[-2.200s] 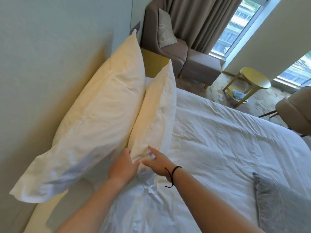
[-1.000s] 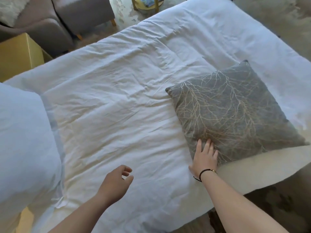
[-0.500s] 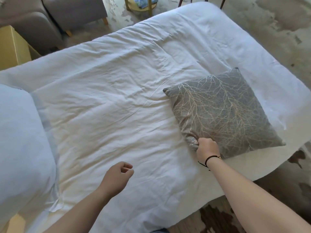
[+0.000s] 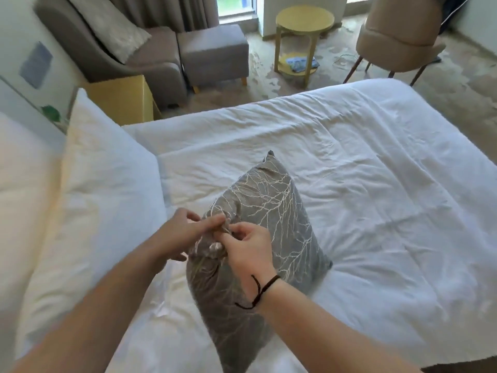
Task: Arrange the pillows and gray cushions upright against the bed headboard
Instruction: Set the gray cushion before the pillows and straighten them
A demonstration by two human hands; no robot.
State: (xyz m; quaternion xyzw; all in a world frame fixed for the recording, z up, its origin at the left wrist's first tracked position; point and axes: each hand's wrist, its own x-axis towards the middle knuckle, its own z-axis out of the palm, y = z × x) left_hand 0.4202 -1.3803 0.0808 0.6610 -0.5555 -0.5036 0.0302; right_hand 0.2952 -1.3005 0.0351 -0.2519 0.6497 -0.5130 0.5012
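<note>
Gray cushion (image 4: 265,230): gray w/ pale branch print, tilted up on edge over white duvet (image 4: 376,184), mid-bed, just right of pillows.
R hand (image 4: 248,247): fingers curled, pinching cushion's bunched top edge; black cord on wrist.
L hand (image 4: 181,232): thumb + forefinger pinching same edge, touching R hand.
Pillows (image 4: 88,189): two white, propped at left by headboard.
Bkgd: gray armchair (image 4: 113,49), yellow round table (image 4: 304,25), beige chair (image 4: 398,41).

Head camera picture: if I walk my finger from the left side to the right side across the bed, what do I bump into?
Big white pillows → left hand → right hand pinching the gray cushion with the pale branch pattern → wrinkled white duvet.
</note>
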